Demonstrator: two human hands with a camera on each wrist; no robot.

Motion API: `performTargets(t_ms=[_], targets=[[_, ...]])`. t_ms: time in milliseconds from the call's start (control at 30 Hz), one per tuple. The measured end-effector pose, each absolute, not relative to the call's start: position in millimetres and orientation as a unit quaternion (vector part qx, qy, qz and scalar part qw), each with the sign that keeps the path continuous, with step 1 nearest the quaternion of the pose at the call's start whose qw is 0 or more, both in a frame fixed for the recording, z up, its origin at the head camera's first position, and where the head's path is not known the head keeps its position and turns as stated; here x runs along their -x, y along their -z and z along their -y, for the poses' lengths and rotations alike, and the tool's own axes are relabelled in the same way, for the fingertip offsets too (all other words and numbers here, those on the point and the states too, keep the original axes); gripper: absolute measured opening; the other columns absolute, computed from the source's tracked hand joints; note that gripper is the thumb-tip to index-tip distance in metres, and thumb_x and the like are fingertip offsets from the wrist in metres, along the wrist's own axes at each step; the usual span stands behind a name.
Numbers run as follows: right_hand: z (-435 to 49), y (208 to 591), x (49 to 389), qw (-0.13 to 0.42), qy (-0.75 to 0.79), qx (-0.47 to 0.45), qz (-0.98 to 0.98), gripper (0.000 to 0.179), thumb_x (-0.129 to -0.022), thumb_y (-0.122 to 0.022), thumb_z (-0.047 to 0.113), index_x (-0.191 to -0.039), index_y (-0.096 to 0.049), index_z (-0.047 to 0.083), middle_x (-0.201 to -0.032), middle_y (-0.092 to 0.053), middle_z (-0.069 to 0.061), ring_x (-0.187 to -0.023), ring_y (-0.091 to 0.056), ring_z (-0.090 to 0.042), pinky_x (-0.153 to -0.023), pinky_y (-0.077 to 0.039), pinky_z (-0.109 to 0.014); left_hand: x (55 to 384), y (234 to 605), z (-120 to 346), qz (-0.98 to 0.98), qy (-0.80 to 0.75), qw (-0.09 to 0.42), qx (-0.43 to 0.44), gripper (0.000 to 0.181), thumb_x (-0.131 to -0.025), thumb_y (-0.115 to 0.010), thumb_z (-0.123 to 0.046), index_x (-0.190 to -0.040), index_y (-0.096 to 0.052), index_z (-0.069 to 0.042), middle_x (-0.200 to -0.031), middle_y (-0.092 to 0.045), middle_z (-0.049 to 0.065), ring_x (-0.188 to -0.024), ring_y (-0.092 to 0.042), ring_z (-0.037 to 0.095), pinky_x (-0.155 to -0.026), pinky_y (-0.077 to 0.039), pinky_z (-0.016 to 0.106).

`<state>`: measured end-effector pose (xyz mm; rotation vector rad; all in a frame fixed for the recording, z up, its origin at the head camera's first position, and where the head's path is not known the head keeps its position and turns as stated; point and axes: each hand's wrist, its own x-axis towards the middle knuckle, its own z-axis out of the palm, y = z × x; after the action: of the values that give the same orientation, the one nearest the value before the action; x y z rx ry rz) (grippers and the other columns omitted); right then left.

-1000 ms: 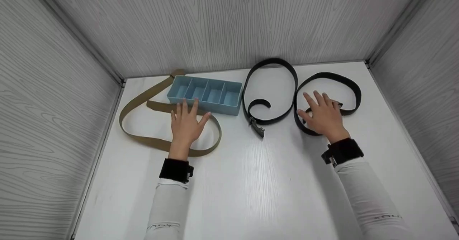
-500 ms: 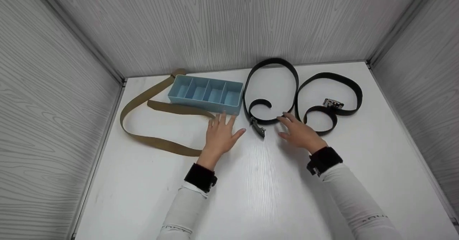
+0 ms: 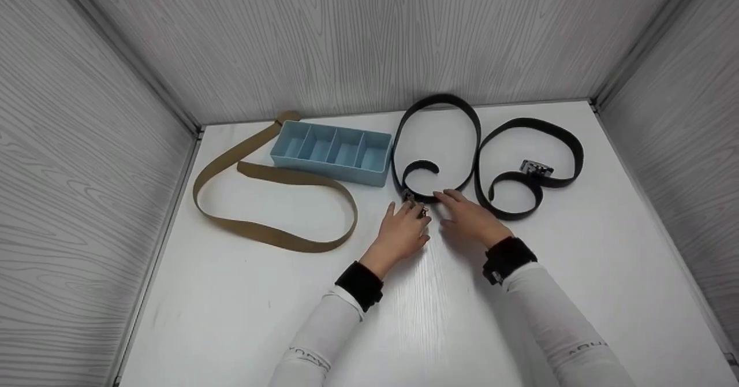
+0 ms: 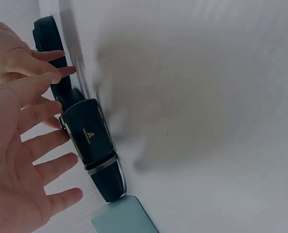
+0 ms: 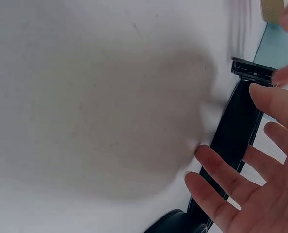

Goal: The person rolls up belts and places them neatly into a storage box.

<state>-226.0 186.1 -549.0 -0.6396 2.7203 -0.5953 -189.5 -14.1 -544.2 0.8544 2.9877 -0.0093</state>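
A coiled black belt stands on its edge at the middle back of the white table. My left hand is at its buckle, partly covering it in the head view. In the left wrist view the dark buckle carries small gold lettering, and the fingers lie loosely spread beside it. My right hand is at the belt's near side, its fingertips against or just in front of the strap. In the right wrist view its fingers are apart and gently bent alongside the strap, not wrapped round it.
A second coiled black belt with a silver buckle touches or nearly touches the first on the right. Left of the hands are a blue four-section box and a tan strap in a loose loop. Grey panels enclose the table.
Both hands have left their earlier places: the left moved right from the tan strap to the middle belt's buckle, and the right moved left from the right-hand belt. The belts look unmoved.
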Motion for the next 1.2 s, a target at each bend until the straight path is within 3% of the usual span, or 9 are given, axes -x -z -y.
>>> performTargets(t_ms=[133, 300, 533, 700, 967, 1200], targets=[[-189, 550, 224, 0.137, 0.21, 0.226, -0.941, 0.068, -0.095, -0.064, 0.022, -0.153, -0.031, 0.009, -0.153, -0.032, -0.02, -0.128, -0.046, -0.041, -0.1, -0.04, -0.054, 185, 548, 20, -0.962, 0.003, -0.003, -0.271, 0.037, -0.092, -0.065, -0.043, -0.123, -0.068, -0.022, -0.138, -0.053, 0.005, -0.126, -0.05, 0.028, -0.103, -0.036, 0.055], [-193, 549, 220, 0.12, 0.209, 0.236, -0.941, 0.06, -0.095, -0.063, 0.021, -0.147, -0.04, 0.003, -0.142, -0.042, -0.021, -0.123, -0.05, -0.039, -0.1, -0.041, -0.051, 182, 547, 26, -0.961, 0.004, -0.013, -0.275, 0.038, -0.091, -0.066, -0.041, -0.122, -0.067, -0.019, -0.128, -0.057, 0.007, -0.113, -0.059, 0.028, -0.1, -0.038, 0.053], [-199, 549, 208, 0.09, 0.211, 0.273, -0.934, 0.038, -0.093, -0.065, 0.014, -0.126, -0.06, -0.004, -0.115, -0.054, -0.02, -0.1, -0.059, -0.033, -0.089, -0.048, -0.045, 174, 546, 49, -0.965, -0.013, -0.018, -0.261, 0.032, -0.091, -0.067, -0.038, -0.115, -0.071, -0.017, -0.118, -0.062, 0.007, -0.101, -0.065, 0.027, -0.1, -0.038, 0.055], [-206, 546, 193, 0.095, 0.229, 0.274, -0.929, 0.03, -0.091, -0.066, 0.007, -0.119, -0.066, -0.003, -0.11, -0.055, -0.017, -0.097, -0.058, -0.03, -0.088, -0.048, -0.045, 165, 548, 73, -0.966, -0.037, -0.025, -0.254, 0.028, -0.09, -0.069, -0.034, -0.11, -0.072, -0.015, -0.115, -0.063, 0.006, -0.096, -0.066, 0.028, -0.098, -0.039, 0.057], [-209, 547, 172, 0.105, 0.236, 0.28, -0.925, 0.025, -0.09, -0.067, 0.006, -0.114, -0.069, 0.0, -0.106, -0.054, -0.012, -0.095, -0.056, -0.025, -0.086, -0.047, -0.043, 158, 548, 104, -0.973, -0.069, -0.021, -0.217, 0.027, -0.089, -0.072, -0.03, -0.111, -0.072, -0.013, -0.123, -0.063, 0.005, -0.104, -0.064, 0.03, -0.101, -0.035, 0.059], [-192, 548, 153, 0.1, 0.237, 0.301, -0.918, 0.023, -0.088, -0.069, 0.007, -0.111, -0.071, 0.002, -0.102, -0.055, -0.009, -0.09, -0.055, -0.021, -0.081, -0.049, -0.04, 157, 541, 93, -0.968, -0.063, -0.018, -0.241, 0.029, -0.091, -0.068, -0.031, -0.113, -0.07, -0.011, -0.121, -0.063, 0.009, -0.11, -0.06, 0.031, -0.101, -0.036, 0.056]])
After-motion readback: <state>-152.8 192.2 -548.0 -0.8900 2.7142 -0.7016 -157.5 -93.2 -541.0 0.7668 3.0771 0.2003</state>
